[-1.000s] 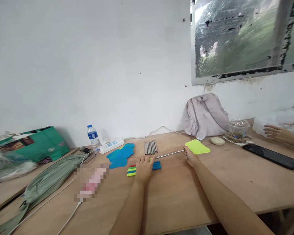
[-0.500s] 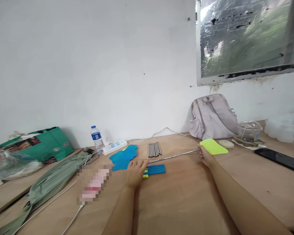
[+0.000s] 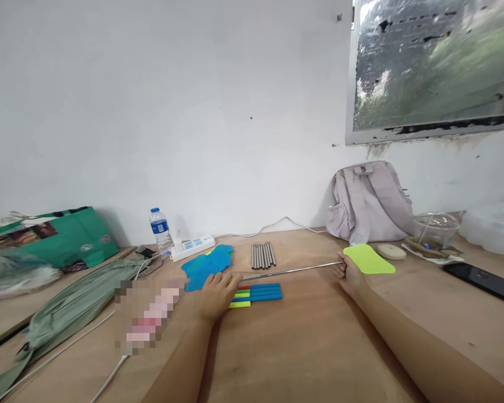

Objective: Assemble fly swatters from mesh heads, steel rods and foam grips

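Note:
My left hand (image 3: 219, 294) is closed on the left end of a thin telescopic metal rod (image 3: 294, 270), with a bit of yellow-green showing at its fingers. At the other end, my right hand (image 3: 348, 271) pinches the rod's tip. Right behind that hand is a yellow-green mesh paddle (image 3: 370, 259); whether it joins the rod I cannot tell. Blue mesh paddles (image 3: 208, 267) lie in a pile just beyond my left hand. Below the rod rest several blue, yellow-green and red sticks (image 3: 265, 291) in a block. A row of short metal rods (image 3: 263, 256) lies farther back.
A white power strip (image 3: 192, 247) and a water bottle (image 3: 160, 226) stand at the back left, near a green bag (image 3: 88, 238). A cabled pink item (image 3: 153, 316) lies left. To the right are a backpack (image 3: 367, 201), a beige disc (image 3: 391, 251) and a black phone (image 3: 487, 282).
My left hand has moved left, away from my right hand, and more of the rod shows between them. The view has shifted slightly.

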Motion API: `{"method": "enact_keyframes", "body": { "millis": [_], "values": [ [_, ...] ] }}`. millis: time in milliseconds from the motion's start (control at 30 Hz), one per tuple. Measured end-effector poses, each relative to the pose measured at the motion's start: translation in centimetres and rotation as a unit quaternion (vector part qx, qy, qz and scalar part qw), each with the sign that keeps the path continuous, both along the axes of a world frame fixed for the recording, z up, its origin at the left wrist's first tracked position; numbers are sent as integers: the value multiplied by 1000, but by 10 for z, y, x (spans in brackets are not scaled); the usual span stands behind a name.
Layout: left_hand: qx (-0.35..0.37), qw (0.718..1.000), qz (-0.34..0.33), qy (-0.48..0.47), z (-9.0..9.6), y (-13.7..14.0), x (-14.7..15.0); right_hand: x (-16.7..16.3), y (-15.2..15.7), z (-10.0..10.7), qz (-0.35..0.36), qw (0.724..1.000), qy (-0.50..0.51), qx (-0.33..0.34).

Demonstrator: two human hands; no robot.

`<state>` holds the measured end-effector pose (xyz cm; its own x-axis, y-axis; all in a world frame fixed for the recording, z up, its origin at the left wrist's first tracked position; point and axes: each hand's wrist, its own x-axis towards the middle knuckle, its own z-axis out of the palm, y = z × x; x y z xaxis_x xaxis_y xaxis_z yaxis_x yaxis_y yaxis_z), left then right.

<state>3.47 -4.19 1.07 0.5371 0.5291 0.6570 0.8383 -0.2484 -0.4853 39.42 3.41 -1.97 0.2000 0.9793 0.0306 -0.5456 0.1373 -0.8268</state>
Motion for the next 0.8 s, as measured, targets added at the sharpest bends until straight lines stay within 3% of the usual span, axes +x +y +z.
{"method": "enact_keyframes", "body": {
  "millis": [167,400,600,800],
  "values": [
    [23,999,-19,-14,3,-4,19,-16,0,-3,-9,1000,25,2],
    [10,999,-43,-25,7,-13,43,-39,-18,-2,90,996,-6,-7],
    [21,1000,1,-15,13,-10,30,-41,-26,14,206,974,-87,-32],
    [15,1000,-11,15,21,-8,7,-41,-34,35,290,947,-129,47]
  ]
}}
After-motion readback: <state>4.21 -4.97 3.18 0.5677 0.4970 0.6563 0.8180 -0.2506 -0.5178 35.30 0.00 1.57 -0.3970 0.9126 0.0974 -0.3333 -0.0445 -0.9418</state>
